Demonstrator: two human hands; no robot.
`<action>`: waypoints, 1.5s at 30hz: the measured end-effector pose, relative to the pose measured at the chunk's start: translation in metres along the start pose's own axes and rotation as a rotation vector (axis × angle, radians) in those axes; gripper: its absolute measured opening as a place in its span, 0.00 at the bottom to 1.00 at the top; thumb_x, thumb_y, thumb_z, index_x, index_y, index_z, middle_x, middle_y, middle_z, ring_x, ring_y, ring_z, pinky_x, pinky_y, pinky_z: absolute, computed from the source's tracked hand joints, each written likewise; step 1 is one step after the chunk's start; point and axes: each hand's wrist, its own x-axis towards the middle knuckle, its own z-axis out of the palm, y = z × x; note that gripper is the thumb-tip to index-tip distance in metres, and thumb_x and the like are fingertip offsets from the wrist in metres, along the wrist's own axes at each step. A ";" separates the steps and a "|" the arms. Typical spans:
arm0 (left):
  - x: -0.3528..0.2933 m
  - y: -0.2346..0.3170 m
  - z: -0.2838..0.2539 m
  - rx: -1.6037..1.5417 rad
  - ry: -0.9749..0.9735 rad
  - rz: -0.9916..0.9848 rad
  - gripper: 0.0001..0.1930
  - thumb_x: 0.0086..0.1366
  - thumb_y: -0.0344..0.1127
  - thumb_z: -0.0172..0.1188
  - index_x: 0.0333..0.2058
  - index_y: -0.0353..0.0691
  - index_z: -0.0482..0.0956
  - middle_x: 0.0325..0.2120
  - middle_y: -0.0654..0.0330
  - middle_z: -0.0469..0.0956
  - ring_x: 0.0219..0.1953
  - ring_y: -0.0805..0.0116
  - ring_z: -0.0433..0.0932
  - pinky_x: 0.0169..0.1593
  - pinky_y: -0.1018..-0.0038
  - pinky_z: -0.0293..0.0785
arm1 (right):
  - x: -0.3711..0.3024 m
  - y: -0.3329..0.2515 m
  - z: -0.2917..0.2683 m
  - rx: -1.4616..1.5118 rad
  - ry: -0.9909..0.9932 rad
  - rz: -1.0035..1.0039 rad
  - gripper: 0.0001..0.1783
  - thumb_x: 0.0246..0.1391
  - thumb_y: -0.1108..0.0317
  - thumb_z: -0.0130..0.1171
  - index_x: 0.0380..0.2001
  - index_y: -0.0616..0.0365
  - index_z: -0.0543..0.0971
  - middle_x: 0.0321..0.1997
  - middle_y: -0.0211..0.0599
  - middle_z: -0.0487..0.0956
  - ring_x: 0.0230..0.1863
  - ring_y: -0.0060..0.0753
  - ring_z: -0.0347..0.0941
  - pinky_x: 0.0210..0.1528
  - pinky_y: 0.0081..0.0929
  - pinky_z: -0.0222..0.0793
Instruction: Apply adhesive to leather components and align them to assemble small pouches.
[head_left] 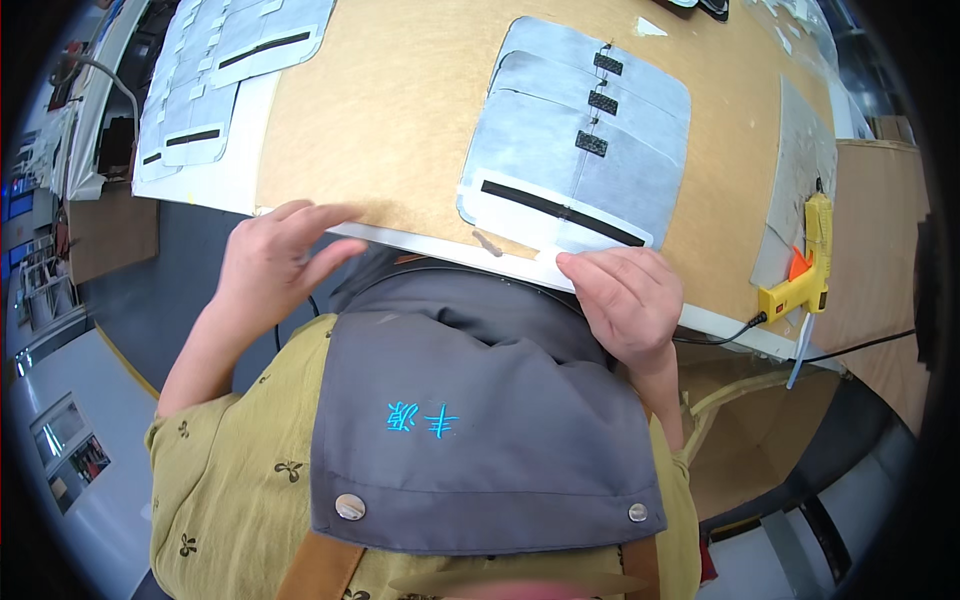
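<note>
At the table's front edge, my left hand (285, 255) has its thumb and fingers apart, with nothing between them. My right hand (630, 300) is at the same edge, fingers curled and thumb pressed toward them; what they hold, if anything, is hidden. Just beyond it lie overlapping pale grey-blue fabric panels (530, 135) with rounded corners. The nearest panel has a long black strip (560, 212) across a white band. Several small black textured patches (603, 103) run in a line up the panels. A small grey-brown scrap (487, 243) lies between my hands.
More grey-blue panels (200, 100) with black strips overlap at the far left of the tan tabletop (380, 120). A yellow glue gun (815, 255) with an orange trigger rests at the right edge, its black cord (720, 340) trailing along the front. A cardboard box (750, 430) stands below.
</note>
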 end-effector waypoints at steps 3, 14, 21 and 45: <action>0.012 0.009 0.026 0.212 0.105 0.094 0.20 0.63 0.50 0.60 0.51 0.50 0.79 0.19 0.64 0.73 0.20 0.66 0.75 0.23 0.72 0.70 | 0.002 -0.001 -0.002 0.017 0.023 0.009 0.17 0.35 0.79 0.67 0.35 0.55 0.84 0.28 0.28 0.80 0.27 0.29 0.76 0.28 0.23 0.67; 0.011 0.012 0.065 0.205 0.016 0.387 0.26 0.62 0.42 0.61 0.60 0.59 0.72 0.20 0.66 0.72 0.22 0.67 0.76 0.24 0.71 0.72 | -0.012 -0.016 -0.009 0.019 0.015 0.030 0.18 0.37 0.80 0.67 0.37 0.57 0.83 0.28 0.31 0.81 0.26 0.31 0.76 0.26 0.25 0.67; 0.007 0.002 0.057 0.131 -0.008 0.565 0.22 0.62 0.39 0.60 0.56 0.59 0.76 0.19 0.67 0.71 0.21 0.67 0.75 0.23 0.70 0.70 | -0.020 -0.026 -0.011 0.008 0.028 0.003 0.18 0.37 0.80 0.67 0.37 0.57 0.83 0.28 0.31 0.81 0.25 0.32 0.76 0.25 0.26 0.67; 0.070 0.069 0.058 -0.947 -0.311 0.156 0.08 0.66 0.35 0.61 0.32 0.37 0.80 0.25 0.67 0.76 0.29 0.79 0.70 0.35 0.79 0.66 | -0.002 -0.022 -0.003 0.497 -0.001 0.573 0.06 0.49 0.75 0.69 0.31 0.59 0.81 0.32 0.32 0.81 0.29 0.23 0.76 0.27 0.19 0.69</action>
